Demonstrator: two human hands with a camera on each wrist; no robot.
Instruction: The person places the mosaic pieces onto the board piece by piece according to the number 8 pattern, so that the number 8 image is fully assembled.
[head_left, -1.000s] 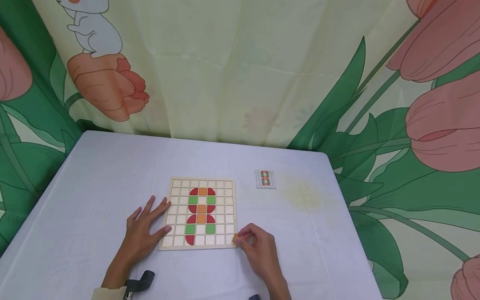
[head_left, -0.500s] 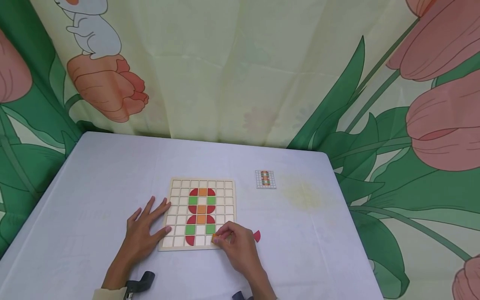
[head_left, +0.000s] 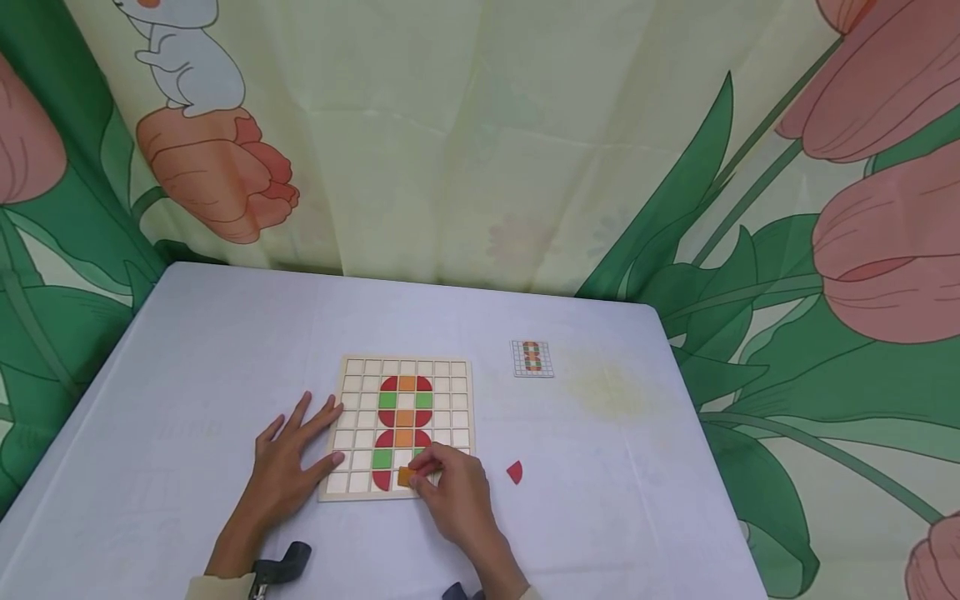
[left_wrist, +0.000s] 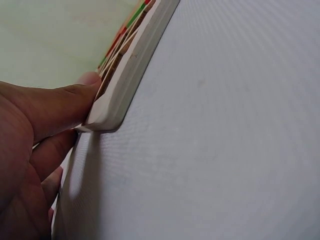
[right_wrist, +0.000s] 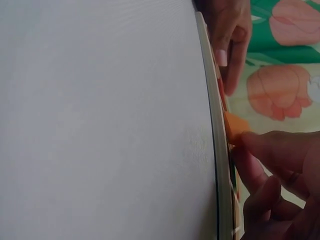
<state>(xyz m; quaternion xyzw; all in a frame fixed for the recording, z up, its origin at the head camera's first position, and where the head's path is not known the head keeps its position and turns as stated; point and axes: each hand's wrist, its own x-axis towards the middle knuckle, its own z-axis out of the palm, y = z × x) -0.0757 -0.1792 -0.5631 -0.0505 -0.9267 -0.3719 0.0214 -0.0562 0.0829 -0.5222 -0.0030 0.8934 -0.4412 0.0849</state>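
Note:
A wooden grid board lies on the white-covered table, with red quarter-round, orange square and green square tiles set in its middle columns. Between thumb and fingertips my right hand pinches an orange square tile, held over the bottom row just right of a red quarter-round tile. The right wrist view shows that orange tile tilted above the board's rim. My left hand has its fingers spread, thumb and fingertips touching the board's left edge; in the left wrist view the thumb rests at the board's corner.
A loose red quarter-round tile lies on the table right of the board. Farther back is a small pattern card printed with a similar figure. A curtain with tulips and a rabbit hangs behind the table's far edge.
My right hand has moved left from the board's right edge to its bottom middle, carrying the orange tile. The loose red tile has come into sight behind it. My left hand stays put.

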